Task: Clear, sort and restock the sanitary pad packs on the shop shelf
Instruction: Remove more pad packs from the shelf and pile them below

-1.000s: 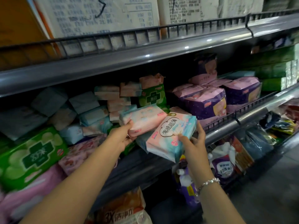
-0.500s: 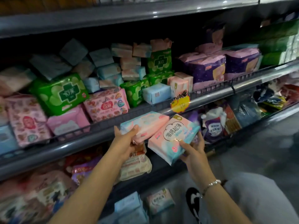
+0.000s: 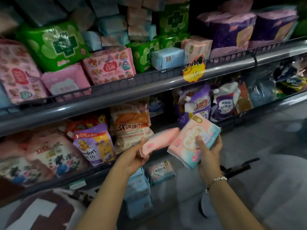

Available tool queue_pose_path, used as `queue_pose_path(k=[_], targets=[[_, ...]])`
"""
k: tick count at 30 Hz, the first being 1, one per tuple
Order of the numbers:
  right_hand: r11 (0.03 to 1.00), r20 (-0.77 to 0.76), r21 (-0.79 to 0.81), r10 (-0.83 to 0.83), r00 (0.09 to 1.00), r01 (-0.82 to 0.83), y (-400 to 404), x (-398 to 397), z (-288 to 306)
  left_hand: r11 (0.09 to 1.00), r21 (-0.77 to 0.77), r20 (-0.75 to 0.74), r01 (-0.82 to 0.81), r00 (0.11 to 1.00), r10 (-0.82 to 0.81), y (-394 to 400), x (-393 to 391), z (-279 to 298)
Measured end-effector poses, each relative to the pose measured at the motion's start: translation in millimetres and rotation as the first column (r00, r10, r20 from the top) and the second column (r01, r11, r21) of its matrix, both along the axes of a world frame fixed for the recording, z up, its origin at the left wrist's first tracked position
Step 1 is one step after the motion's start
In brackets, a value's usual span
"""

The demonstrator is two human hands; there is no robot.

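Hands (image 3: 174, 151) lowered — soft, flat packs (image 3: 193, 141) gripped

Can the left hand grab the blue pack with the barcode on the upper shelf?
Probably not right now. The left hand already holds a pink pack in its grip, well below the shelf. The blue pack lies at the front behind a low wire rail, otherwise uncovered.

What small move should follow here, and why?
Probably lower both packs onto the pile on the floor. The left hand grips a pink pack, the right hand a pink-and-blue pack, both held below the pad shelf, above similar packs lying there.
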State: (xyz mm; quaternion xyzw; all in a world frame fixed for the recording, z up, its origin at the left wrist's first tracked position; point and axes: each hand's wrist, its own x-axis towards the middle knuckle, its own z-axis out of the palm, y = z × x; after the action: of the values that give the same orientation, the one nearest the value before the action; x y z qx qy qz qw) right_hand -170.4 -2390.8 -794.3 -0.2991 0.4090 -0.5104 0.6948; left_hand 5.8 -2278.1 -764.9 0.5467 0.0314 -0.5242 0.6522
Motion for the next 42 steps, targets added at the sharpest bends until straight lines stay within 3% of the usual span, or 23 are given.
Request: queue_pose_path(k=[6, 12, 22, 27, 35, 40, 42], targets=[[0.993, -0.096, 0.012, 0.119, 0.988, -0.119, -8, 5, -32, 0.994, 0.105, -0.012, 0.032, 0.999, -0.031, -4, 1, -34], [0.990, -0.214, 0.081, 0.132, 0.968, -0.117, -8, 3, -79, 0.979, 0.200, -0.193, -0.024, 0.979, 0.064, -10, -13, -92], [0.981, -0.461, 0.170, 0.164, 0.872, -0.094, -10, -15, -152, 0.956, 0.287, -0.336, -0.062, 0.928, 0.161, -33, -47, -171], [0.968, -0.471, 0.248, 0.162, 0.867, -0.046, -10, -18, -185, 0.900, 0.435, -0.398, 0.022, 0.901, 0.171, -39, -43, -216], [0.963, -0.520, 0.266, 0.173, 0.836, -0.033, -17, -21, -227, 0.869, 0.469, -0.548, 0.155, 0.823, 0.149, -29, -53, -267], [0.963, -0.544, 0.269, 0.179, 0.820, -0.031, -16, -19, -237, 0.778, 0.616, -0.507, 0.126, 0.819, 0.269, -25, -56, -291], [0.964, -0.556, 0.263, 0.183, 0.810, -0.037, -15, -19, -241, 0.781, 0.612, -0.502, 0.127, 0.825, 0.259, -28, -58, -288]])
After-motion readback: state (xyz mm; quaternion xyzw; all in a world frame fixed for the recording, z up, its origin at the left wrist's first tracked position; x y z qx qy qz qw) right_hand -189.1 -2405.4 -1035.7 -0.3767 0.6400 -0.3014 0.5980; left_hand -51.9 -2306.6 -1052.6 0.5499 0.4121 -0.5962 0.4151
